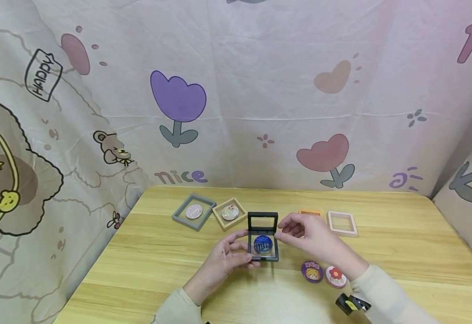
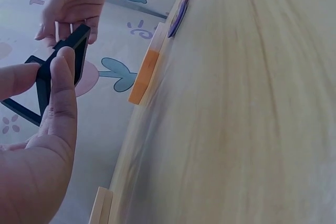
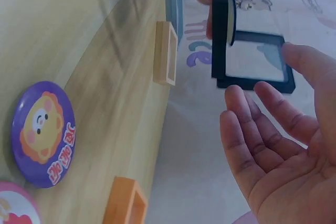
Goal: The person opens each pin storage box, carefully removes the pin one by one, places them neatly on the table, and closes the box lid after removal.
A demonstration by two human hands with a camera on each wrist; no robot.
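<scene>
A black hinged display frame (image 1: 263, 258) is held up over the table with its lid (image 1: 262, 213) raised. A round blue badge (image 1: 262, 244) rests on the clear film of its lower half. My left hand (image 1: 229, 256) grips this frame at its left side, thumb at the front edge; the left wrist view shows the frame (image 2: 79, 51) between thumb and fingers. My right hand (image 1: 310, 236) is beside the lid, its fingers loosely bent. In the right wrist view its thumb (image 3: 310, 64) overlaps the lid's edge; whether it touches is unclear.
At back left lie a grey frame (image 1: 198, 226) and a beige frame (image 1: 218, 217), each with a badge inside. An orange frame (image 1: 311, 211) and a pink frame (image 1: 343, 233) lie at right. Nearer are a purple badge (image 1: 312, 272) and a flower badge (image 1: 336, 276).
</scene>
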